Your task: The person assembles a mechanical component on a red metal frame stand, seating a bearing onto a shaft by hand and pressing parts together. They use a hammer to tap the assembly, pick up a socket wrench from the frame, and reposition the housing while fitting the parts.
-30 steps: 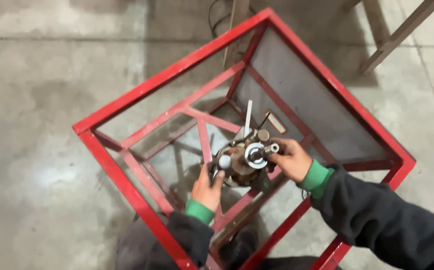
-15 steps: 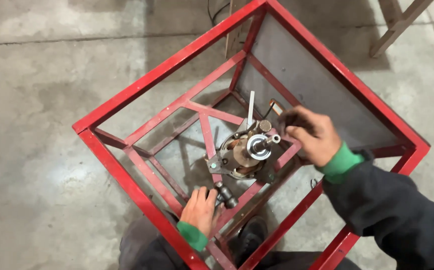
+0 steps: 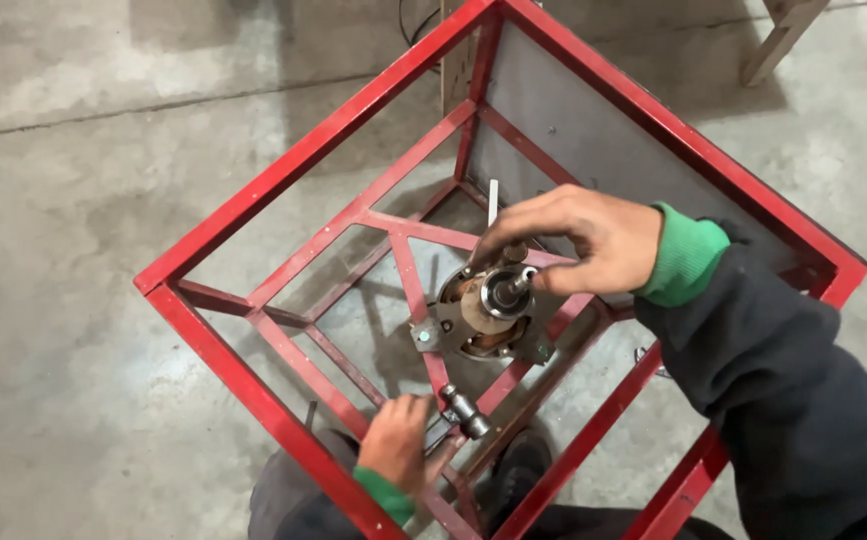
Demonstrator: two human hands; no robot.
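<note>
Grey concrete floor [image 3: 64,300], stained, beneath and around everything. Open red-painted square-tube steel frame [image 3: 254,400], seen from above, corner toward the viewer, with diagonal red cross-braces inside. Left hand [image 3: 399,440], green cuff, low at the frame's near edge, fingers curled loosely; touching or just beside a small dark metal socket-type tool [image 3: 464,412] lying against a cross-brace; actual grip on it not discernible. Round grey-and-copper motor assembly with flat metal mounting plate [image 3: 479,320], seated at the centre of the frame where the braces meet, short steel shaft [image 3: 514,285] pointing upward. Right hand [image 3: 579,240], green cuff and dark sleeve, above the motor, fingers bent and half closed, fingertips at the shaft end. Grey sheet-metal panel [image 3: 604,150] closing the frame's far right side. Pale wooden leg [image 3: 779,40] at upper right, on the floor.
</note>
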